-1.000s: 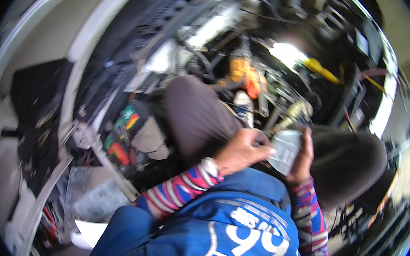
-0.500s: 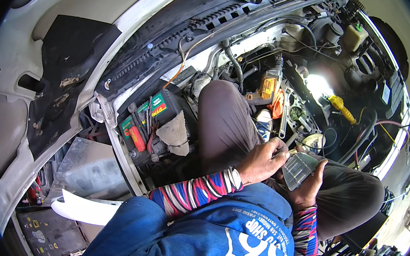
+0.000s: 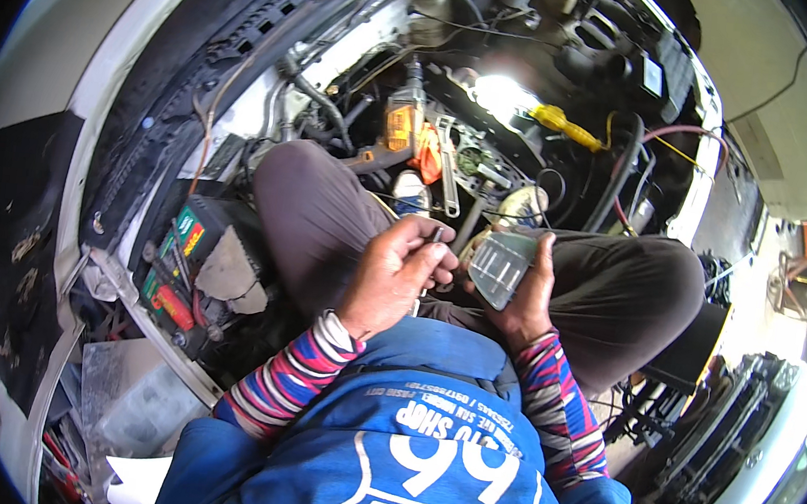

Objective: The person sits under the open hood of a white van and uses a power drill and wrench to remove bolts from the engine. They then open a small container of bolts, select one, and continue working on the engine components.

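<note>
My left hand point(image 3: 386, 275) is standing slightly apart from the clear plastic case point(image 3: 500, 267); half a second ago it was working close at the case's edge. Its fingers are pinching a slim dark rod point(image 3: 438, 235). My right hand point(image 3: 532, 305) is gripping the tilted case alone, so rod and case are sitting separately. Beyond both hands, an orange power drill point(image 3: 402, 126) is lying.

clear flat case point(image 3: 501, 268) | tilted, in right grip point(image 3: 531, 300) | slim dark rod point(image 3: 438, 235) | in left grip point(image 3: 390, 272)
</note>
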A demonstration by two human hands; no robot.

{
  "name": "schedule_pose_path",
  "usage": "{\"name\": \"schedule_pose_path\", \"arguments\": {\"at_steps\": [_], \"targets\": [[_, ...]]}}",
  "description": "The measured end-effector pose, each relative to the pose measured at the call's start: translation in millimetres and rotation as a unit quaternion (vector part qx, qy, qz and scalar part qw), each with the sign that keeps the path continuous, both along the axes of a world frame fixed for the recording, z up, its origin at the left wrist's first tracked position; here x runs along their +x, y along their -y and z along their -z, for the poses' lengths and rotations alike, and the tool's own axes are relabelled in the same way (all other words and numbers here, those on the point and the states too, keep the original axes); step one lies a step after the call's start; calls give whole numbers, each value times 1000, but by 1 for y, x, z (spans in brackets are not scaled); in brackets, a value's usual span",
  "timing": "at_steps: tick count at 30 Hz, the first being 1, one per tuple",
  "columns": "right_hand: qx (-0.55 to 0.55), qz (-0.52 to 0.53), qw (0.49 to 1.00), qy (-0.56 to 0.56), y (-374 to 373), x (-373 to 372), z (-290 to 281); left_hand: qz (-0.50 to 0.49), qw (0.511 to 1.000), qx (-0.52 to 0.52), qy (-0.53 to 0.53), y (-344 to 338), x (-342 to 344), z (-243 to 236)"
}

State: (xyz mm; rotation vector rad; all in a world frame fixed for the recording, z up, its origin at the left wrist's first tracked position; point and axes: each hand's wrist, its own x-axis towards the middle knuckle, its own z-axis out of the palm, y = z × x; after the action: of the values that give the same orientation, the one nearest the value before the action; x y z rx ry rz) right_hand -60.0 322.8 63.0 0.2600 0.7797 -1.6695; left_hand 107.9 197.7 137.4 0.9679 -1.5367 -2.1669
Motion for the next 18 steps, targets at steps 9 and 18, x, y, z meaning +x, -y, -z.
{"name": "schedule_pose_path", "arguments": {"at_steps": [9,18], "targets": [[31,12,999,-11,0,-2,-1,37,999,30,-14,2,-1,-4],[25,38,999,-3,1,-2,6,70,996,43,-20,1,-3,-10]]}}
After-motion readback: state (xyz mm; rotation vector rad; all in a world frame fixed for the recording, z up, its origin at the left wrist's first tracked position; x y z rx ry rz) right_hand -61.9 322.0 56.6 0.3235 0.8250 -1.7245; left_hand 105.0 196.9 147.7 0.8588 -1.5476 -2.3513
